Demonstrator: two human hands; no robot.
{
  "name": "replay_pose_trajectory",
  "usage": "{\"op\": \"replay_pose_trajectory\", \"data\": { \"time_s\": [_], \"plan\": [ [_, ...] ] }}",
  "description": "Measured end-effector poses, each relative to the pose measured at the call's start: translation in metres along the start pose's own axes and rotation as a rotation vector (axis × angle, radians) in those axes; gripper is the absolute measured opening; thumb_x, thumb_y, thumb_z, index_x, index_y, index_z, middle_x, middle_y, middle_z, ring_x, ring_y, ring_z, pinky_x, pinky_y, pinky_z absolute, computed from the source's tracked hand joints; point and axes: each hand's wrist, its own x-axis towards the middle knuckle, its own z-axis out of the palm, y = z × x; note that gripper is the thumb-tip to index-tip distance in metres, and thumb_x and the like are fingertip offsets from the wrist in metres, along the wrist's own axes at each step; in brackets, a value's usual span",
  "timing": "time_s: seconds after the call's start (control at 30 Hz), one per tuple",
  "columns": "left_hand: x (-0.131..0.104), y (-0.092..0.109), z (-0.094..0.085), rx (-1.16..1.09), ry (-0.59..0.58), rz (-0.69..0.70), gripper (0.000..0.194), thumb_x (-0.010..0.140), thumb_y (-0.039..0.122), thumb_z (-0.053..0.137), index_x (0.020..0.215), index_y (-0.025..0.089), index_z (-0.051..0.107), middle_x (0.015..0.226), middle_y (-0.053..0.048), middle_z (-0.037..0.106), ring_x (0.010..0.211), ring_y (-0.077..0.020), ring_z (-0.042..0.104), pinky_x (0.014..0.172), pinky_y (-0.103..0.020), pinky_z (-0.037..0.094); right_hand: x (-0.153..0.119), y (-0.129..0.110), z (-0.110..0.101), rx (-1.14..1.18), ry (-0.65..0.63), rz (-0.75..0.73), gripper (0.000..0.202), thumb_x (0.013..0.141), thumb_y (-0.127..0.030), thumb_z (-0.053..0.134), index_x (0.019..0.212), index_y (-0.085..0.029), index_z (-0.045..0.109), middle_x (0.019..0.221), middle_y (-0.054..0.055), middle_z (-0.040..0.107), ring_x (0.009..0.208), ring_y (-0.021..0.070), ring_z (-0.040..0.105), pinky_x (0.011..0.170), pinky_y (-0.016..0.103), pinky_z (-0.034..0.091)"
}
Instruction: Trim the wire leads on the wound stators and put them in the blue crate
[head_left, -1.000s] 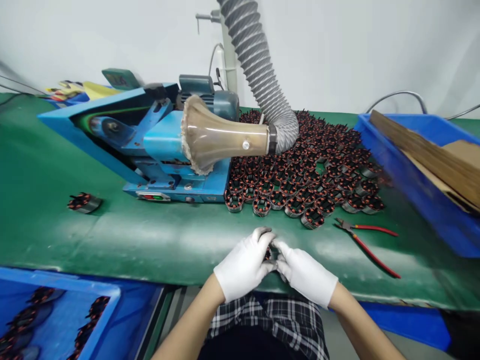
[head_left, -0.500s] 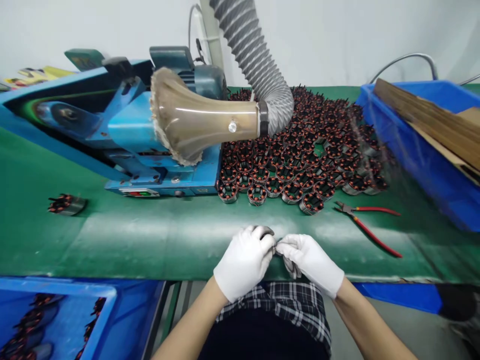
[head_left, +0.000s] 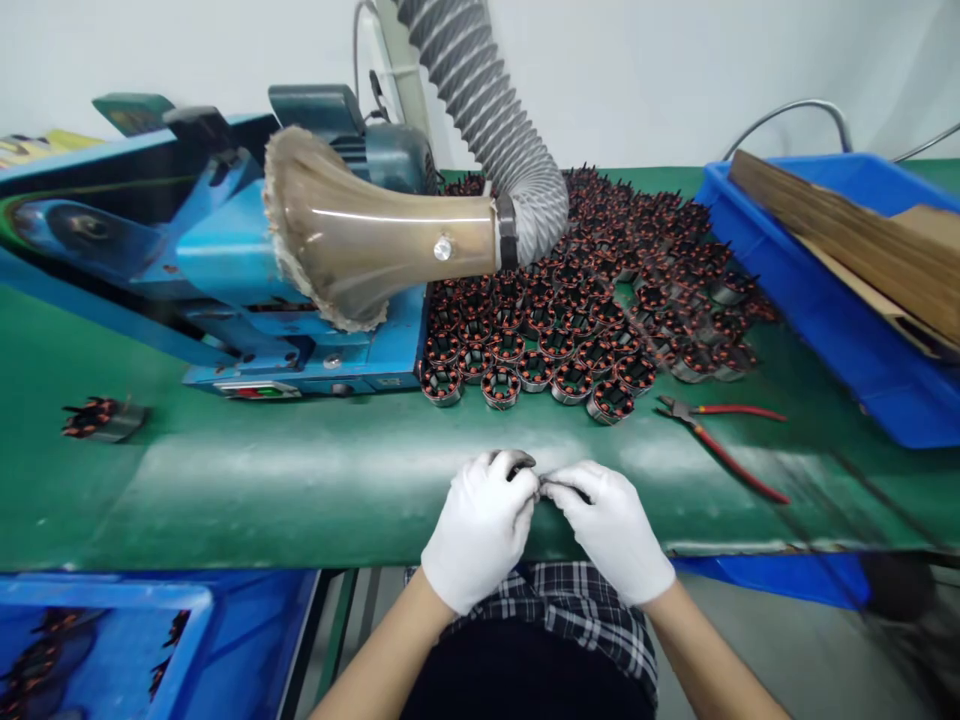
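My left hand, in a white glove with a darker palm side, is closed, its fingers curled inward above the front of the green bench. Beside it, my right hand, gloved the same way, is pinched with thumb and fingers together. The fingertips of both hands meet, and whatever they hold is hidden or too small to name. Beyond them stand motor stators with copper windings, packed in a large group. Red-handled cutting pliers lie with handles apart to the right of my hands.
A blue belt sanding machine with a brown hood and grey duct hose stands at the left. One stator lies on its side near it. Blue bins hold cardboard at right and more stators lower left.
The view has shifted slightly, so the bench things sit further left. My right hand's fingers have drawn together, the lower ones no longer hanging down. Both hands stay joined at the fingertips.
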Motion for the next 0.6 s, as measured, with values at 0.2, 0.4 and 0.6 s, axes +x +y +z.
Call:
{"op": "replay_pose_trajectory", "data": {
  "time_s": [0.2,0.4,0.6],
  "plan": [
    [0.001,0.0,-0.001,-0.027,-0.024,-0.011,0.014,0.086,0.019,0.041,0.088,0.02,0.055,0.099,-0.003,0.055,0.089,-0.0193,0.047,0.076,-0.034,0.04,-0.005,0.022,-0.028,-0.078,0.38,0.105,0.013,0.082,-0.028,0.056,0.078,-0.019,0.064,0.077,0.003,0.065,0.07,0.0196,0.06,0.066,0.029,0.046],
    [0.001,-0.001,0.002,-0.028,-0.002,-0.002,0.014,0.086,0.019,0.04,0.09,0.02,0.054,0.098,-0.004,0.054,0.089,-0.0195,0.047,0.078,-0.035,0.04,-0.008,0.005,-0.022,-0.288,0.16,-0.31,0.015,0.088,-0.022,0.049,0.099,-0.017,0.058,0.096,0.009,0.059,0.089,0.0219,0.055,0.082,0.036,0.044],
    [0.003,-0.001,0.002,-0.009,-0.022,0.009,0.012,0.084,0.017,0.042,0.088,0.019,0.052,0.094,-0.004,0.054,0.086,-0.02,0.047,0.076,-0.036,0.041,0.012,-0.004,-0.007,-0.554,-0.14,-0.576,0.021,0.087,-0.008,0.039,0.08,-0.013,0.058,0.072,0.007,0.056,0.063,0.0196,0.052,0.058,0.03,0.043]
  ]
}}
